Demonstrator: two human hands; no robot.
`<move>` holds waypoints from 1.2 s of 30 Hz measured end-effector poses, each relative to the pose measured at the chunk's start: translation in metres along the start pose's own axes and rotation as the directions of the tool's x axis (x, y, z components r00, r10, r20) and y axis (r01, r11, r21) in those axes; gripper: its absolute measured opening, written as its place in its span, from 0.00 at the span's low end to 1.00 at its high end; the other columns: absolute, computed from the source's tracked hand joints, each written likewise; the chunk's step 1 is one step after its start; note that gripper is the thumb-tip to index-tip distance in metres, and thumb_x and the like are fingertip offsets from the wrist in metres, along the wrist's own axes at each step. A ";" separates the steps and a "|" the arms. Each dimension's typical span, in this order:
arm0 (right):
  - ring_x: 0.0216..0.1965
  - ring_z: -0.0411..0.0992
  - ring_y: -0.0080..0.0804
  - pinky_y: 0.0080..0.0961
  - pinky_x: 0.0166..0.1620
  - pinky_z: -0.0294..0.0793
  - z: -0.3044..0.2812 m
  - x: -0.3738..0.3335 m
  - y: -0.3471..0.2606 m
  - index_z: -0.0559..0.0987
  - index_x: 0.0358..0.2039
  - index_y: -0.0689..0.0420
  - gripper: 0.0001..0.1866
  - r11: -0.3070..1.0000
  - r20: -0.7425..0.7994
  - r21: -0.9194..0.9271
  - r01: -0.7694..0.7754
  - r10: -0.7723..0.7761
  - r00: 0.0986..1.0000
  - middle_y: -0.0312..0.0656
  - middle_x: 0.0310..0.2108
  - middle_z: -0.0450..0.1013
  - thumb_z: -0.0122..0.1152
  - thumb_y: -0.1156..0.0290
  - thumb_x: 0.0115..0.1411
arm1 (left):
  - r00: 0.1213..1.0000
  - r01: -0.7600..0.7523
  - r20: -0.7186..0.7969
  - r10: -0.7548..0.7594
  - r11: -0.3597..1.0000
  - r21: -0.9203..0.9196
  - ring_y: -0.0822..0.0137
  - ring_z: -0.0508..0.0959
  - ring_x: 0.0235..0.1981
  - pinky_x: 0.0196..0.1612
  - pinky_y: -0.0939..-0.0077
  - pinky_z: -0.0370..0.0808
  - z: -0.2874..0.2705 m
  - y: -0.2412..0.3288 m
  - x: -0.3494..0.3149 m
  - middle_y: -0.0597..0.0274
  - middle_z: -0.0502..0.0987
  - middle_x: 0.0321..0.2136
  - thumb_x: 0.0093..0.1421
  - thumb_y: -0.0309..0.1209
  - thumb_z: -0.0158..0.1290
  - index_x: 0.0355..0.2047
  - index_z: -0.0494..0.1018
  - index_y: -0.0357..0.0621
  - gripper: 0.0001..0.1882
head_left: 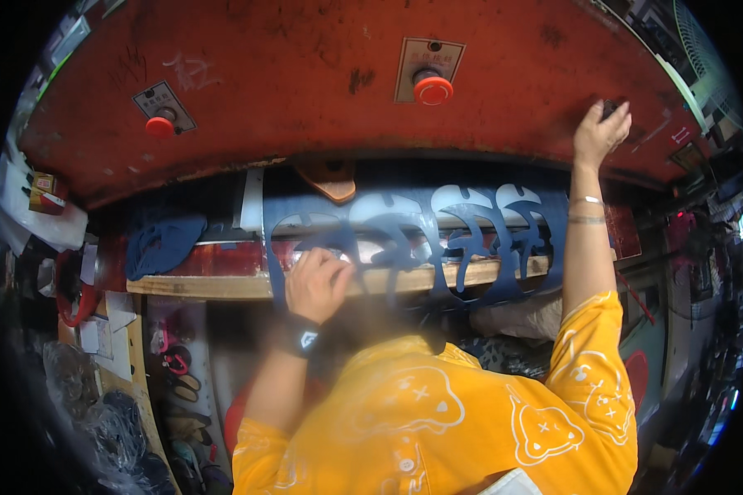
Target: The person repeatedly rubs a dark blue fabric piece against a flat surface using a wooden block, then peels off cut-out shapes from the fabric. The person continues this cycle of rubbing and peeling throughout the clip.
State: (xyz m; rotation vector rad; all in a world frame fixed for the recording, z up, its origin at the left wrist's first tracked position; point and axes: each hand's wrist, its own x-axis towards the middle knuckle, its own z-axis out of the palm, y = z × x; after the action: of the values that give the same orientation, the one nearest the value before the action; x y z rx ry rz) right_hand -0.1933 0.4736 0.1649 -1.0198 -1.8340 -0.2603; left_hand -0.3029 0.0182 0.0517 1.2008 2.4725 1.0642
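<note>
A dark blue sheet point(425, 223) with several curved cut-out openings hangs across the front edge of the work surface. My left hand point(315, 285) is at the sheet's left part, its fingers curled and the thumb a little apart. The fingertips are hidden, so what they hold, if anything, does not show. Just beyond them is a dark blue flap point(328, 238). My right hand point(601, 136) reaches up to the right side of the red machine panel point(305, 74). Its fingers are closed round a dark knob point(609, 109), mostly covered by the hand.
Two red push buttons, one left point(160, 126) and one middle point(433, 89), stick out of the panel. Under it lies an orange-brown cutting die point(332, 180). A crumpled blue piece point(163, 245) rests at left, above a wooden edge point(198, 286). Plastic bags point(111, 429) fill the lower left.
</note>
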 end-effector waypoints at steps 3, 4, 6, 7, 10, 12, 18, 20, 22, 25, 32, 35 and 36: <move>0.67 0.45 0.55 0.45 0.67 0.45 0.005 -0.003 0.022 0.55 0.65 0.62 0.39 0.996 0.055 0.084 0.015 -0.019 0.998 0.62 0.65 0.48 0.51 0.49 0.63 | 0.999 -0.019 -0.039 0.020 0.999 0.027 0.59 0.75 0.32 0.33 0.65 0.72 0.006 -0.007 0.018 0.63 0.73 0.29 0.52 0.34 0.59 0.24 0.78 0.49 0.05; 0.67 0.45 0.55 0.44 0.67 0.44 -0.002 -0.009 0.025 0.54 0.66 0.62 0.39 0.984 0.037 0.159 0.079 -0.086 0.996 0.62 0.65 0.48 0.51 0.49 0.64 | 0.999 -0.020 -0.043 0.021 0.999 0.025 0.59 0.74 0.33 0.33 0.65 0.72 0.006 -0.010 0.024 0.64 0.73 0.28 0.53 0.34 0.59 0.24 0.78 0.49 0.05; 0.67 0.45 0.51 0.41 0.67 0.43 -0.026 -0.021 0.022 0.54 0.66 0.63 0.36 0.951 0.059 0.307 0.038 -0.058 0.997 0.58 0.66 0.48 0.50 0.53 0.66 | 0.998 -0.027 -0.063 0.029 0.999 0.026 0.60 0.74 0.33 0.33 0.65 0.72 0.006 -0.012 0.035 0.64 0.73 0.28 0.53 0.35 0.59 0.24 0.78 0.49 0.06; 0.66 0.49 0.49 0.39 0.66 0.47 -0.041 -0.030 0.016 0.55 0.65 0.63 0.34 0.953 0.099 0.302 -0.009 -0.022 0.995 0.57 0.65 0.51 0.50 0.56 0.66 | 0.997 -0.031 -0.070 0.033 0.999 0.020 0.60 0.74 0.33 0.33 0.65 0.72 0.006 -0.013 0.040 0.65 0.73 0.28 0.53 0.36 0.58 0.24 0.78 0.49 0.06; 0.59 0.61 0.47 0.36 0.61 0.58 -0.086 -0.078 -0.017 0.66 0.57 0.64 0.23 0.833 0.464 0.512 -0.209 -0.064 0.883 0.54 0.59 0.61 0.54 0.68 0.63 | 0.994 -0.041 -0.097 0.045 0.999 0.035 0.60 0.74 0.33 0.33 0.65 0.72 0.003 -0.013 0.048 0.65 0.74 0.28 0.53 0.35 0.58 0.23 0.78 0.48 0.06; 0.51 0.68 0.44 0.34 0.55 0.66 -0.111 -0.113 -0.034 0.75 0.48 0.60 0.20 0.865 0.822 0.412 -0.287 -0.217 0.526 0.47 0.49 0.71 0.61 0.69 0.54 | 0.994 -0.028 -0.102 0.032 0.999 0.039 0.59 0.75 0.34 0.34 0.64 0.72 0.003 -0.013 0.050 0.64 0.73 0.28 0.54 0.35 0.57 0.23 0.77 0.48 0.07; 0.57 0.61 0.50 0.49 0.58 0.54 -0.131 -0.152 -0.056 0.73 0.52 0.54 0.32 0.889 0.858 0.300 0.345 -0.410 0.310 0.48 0.43 0.75 0.69 0.57 0.46 | 0.993 -0.016 -0.116 0.025 0.997 0.071 0.56 0.74 0.33 0.35 0.63 0.71 0.005 -0.011 0.049 0.59 0.74 0.27 0.57 0.36 0.56 0.23 0.78 0.43 0.11; 0.57 0.61 0.51 0.50 0.59 0.53 -0.131 -0.147 -0.061 0.73 0.52 0.55 0.33 0.881 0.872 0.268 0.390 -0.394 0.290 0.49 0.43 0.75 0.69 0.56 0.46 | 0.991 -0.014 -0.129 0.025 0.996 0.090 0.55 0.74 0.33 0.37 0.62 0.71 0.007 -0.011 0.050 0.59 0.74 0.27 0.58 0.36 0.55 0.24 0.78 0.43 0.11; 0.57 0.61 0.51 0.51 0.59 0.53 -0.131 -0.142 -0.066 0.72 0.53 0.56 0.34 0.868 0.868 0.277 0.412 -0.410 0.280 0.51 0.42 0.75 0.69 0.55 0.47 | 0.991 0.002 -0.135 0.009 0.997 0.083 0.55 0.74 0.34 0.38 0.61 0.70 0.008 -0.010 0.051 0.59 0.73 0.27 0.56 0.35 0.54 0.23 0.77 0.45 0.09; 0.57 0.62 0.51 0.53 0.60 0.51 -0.132 -0.141 -0.069 0.72 0.53 0.57 0.34 0.871 0.873 0.264 0.414 -0.398 0.282 0.52 0.44 0.74 0.69 0.54 0.47 | 0.989 0.013 -0.148 0.000 0.996 0.085 0.55 0.73 0.35 0.39 0.61 0.70 0.009 -0.008 0.052 0.59 0.73 0.28 0.56 0.35 0.53 0.24 0.77 0.46 0.09; 0.57 0.62 0.52 0.50 0.60 0.56 -0.141 -0.137 -0.062 0.71 0.54 0.57 0.35 0.873 0.935 0.302 0.384 -0.349 0.056 0.54 0.45 0.74 0.67 0.52 0.49 | 0.989 0.048 -0.139 -0.039 0.997 0.058 0.54 0.73 0.35 0.39 0.59 0.70 0.015 -0.006 0.033 0.58 0.73 0.28 0.55 0.34 0.53 0.22 0.78 0.46 0.09; 0.45 0.73 0.51 0.37 0.49 0.72 -0.144 -0.111 -0.072 0.79 0.44 0.58 0.27 0.890 0.943 0.329 0.316 -0.291 -0.163 0.54 0.35 0.78 0.66 0.50 0.50 | 0.990 0.027 -0.137 -0.024 0.999 0.019 0.53 0.72 0.32 0.37 0.61 0.69 0.012 0.005 0.007 0.55 0.72 0.26 0.56 0.32 0.54 0.21 0.75 0.39 0.11; 0.34 0.77 0.47 0.35 0.42 0.76 -0.144 -0.101 -0.079 0.82 0.36 0.60 0.23 0.949 0.960 0.268 0.163 -0.250 -0.123 0.52 0.28 0.78 0.66 0.52 0.50 | 0.994 0.042 -0.103 -0.040 0.999 0.014 0.53 0.72 0.32 0.37 0.61 0.69 0.008 0.009 -0.002 0.55 0.72 0.26 0.56 0.32 0.53 0.22 0.75 0.39 0.10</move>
State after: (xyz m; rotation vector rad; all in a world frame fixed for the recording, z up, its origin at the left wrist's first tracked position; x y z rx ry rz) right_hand -0.1413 0.2888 0.1720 -0.8313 -3.4488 0.6795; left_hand -0.2923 0.0244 0.0522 1.1218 2.5762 1.1241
